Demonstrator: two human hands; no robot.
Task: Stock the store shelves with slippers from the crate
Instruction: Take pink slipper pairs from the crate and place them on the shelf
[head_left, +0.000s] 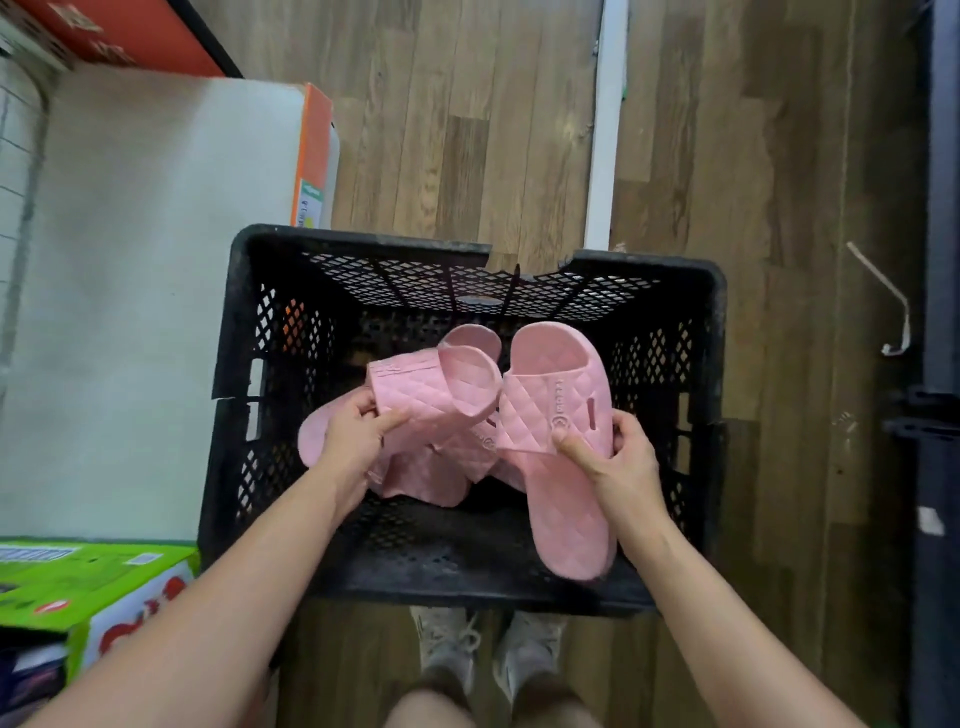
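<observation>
A black plastic crate (711, 332) with lattice walls stands on the floor in front of my feet. Over its inside I hold two pink quilted slippers. My left hand (353, 441) grips the strap of one slipper (441, 395), which lies tilted with its toe toward the back. My right hand (618, 457) pinches the strap of the other slipper (561, 415), thumb on top, heel hanging toward me. More pink slippers (421, 478) lie under these on the crate's bottom.
A pale shelf board (156, 260) with an orange edge lies left of the crate. A green and white box (93, 597) sits at the lower left. A white strip (602, 130) runs along the wooden floor, and a dark shelf post (940, 364) stands at the right.
</observation>
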